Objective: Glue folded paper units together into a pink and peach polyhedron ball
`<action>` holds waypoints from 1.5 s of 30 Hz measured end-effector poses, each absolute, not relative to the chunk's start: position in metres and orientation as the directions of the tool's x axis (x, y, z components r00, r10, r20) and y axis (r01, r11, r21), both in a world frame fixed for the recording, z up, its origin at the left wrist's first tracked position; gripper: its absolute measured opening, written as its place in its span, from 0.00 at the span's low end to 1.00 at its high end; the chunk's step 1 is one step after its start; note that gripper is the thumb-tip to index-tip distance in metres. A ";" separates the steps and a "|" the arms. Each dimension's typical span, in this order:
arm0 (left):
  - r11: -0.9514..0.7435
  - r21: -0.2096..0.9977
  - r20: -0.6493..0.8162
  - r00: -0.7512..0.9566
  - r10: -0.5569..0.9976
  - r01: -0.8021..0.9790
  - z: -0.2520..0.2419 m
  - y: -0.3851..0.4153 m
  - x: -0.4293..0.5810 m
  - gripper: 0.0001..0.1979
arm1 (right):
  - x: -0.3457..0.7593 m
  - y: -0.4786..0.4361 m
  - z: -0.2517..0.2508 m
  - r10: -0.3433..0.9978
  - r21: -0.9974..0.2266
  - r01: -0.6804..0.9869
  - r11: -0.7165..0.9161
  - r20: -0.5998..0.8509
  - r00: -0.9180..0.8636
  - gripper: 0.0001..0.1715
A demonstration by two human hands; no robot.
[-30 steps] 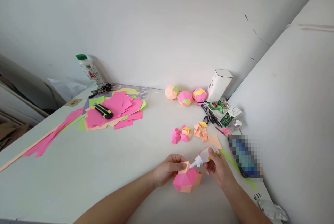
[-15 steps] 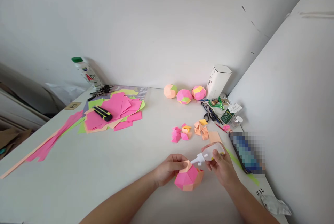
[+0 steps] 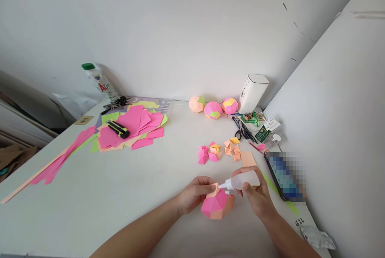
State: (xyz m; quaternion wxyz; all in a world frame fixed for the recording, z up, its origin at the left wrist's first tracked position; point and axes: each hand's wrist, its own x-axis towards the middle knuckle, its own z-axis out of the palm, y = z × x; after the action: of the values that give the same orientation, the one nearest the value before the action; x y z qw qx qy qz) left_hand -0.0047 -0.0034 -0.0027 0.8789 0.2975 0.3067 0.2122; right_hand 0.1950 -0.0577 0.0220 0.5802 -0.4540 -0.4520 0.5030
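I can't read the pixelated screen point(image 3: 285, 175) or the white card point(image 3: 272, 124); the bottom edge crops both forearms point(image 3: 144, 226), and the left hand point(image 3: 195, 194) covers part of the pink-and-peach paper ball point(image 3: 215, 205).

Left hand point(image 3: 197, 194) pinches a pink-and-peach paper ball point(image 3: 214, 205), right hand point(image 3: 256, 196) has a squeeze bottle point(image 3: 245, 179) nosed right up to it. Three other paper balls point(image 3: 213, 110) sit along the back edge of the table point(image 3: 135, 185).

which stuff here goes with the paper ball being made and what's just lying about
Likely part of the job:
- pink-and-peach paper ball, in the left hand
- nozzle bottle, in the right hand
- folded paper pieces
- paper sheets

Probably just lying about:
- green-capped bottle
- keys
- white container
- silvery packet
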 end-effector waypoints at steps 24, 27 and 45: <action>0.731 0.661 -0.423 0.721 0.549 -0.169 -0.004 -0.002 -0.005 0.13 | 0.193 -0.054 0.025 0.994 -0.972 -0.235 -0.002 -0.027 0.104 0.15; 0.733 0.659 -0.429 0.718 0.548 -0.166 -0.005 -0.002 -0.005 0.13 | 0.194 -0.052 0.026 0.993 -0.959 -0.278 -0.054 -0.081 0.088 0.14; 0.731 0.662 -0.427 0.720 0.547 -0.162 -0.005 -0.002 -0.005 0.12 | 0.193 -0.048 0.029 0.981 -0.925 -0.352 -0.141 -0.178 0.074 0.16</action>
State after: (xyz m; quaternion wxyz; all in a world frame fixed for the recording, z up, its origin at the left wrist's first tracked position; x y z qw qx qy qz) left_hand -0.0049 -0.0019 -0.0052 0.8756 0.3055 0.3145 0.2024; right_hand 0.1933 -0.0485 0.0288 0.5632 -0.4689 -0.3353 0.5920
